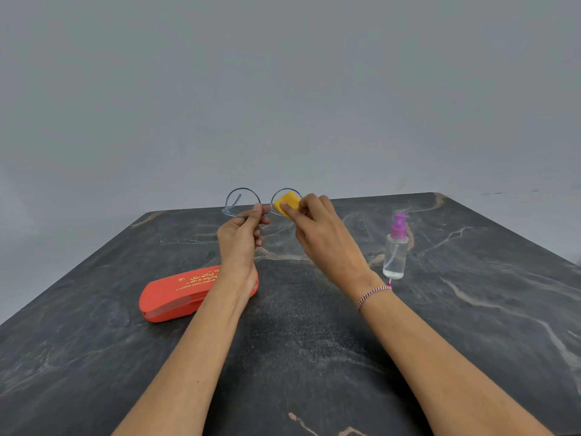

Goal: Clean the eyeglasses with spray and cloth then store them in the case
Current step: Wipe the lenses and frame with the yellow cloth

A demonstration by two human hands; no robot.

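From my head view, my left hand (240, 236) pinches the eyeglasses (248, 204) at the bridge, above the marble table (314, 325). My right hand (317, 228) pinches the yellow cloth (287, 201) around the right-side lens. I should rub gently, supporting the frame.

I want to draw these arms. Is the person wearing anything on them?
Both forearms are bare, with no sleeves in view. The right hand has a thin braided bracelet, pink and white, at its wrist. The left hand and its wrist show nothing worn.
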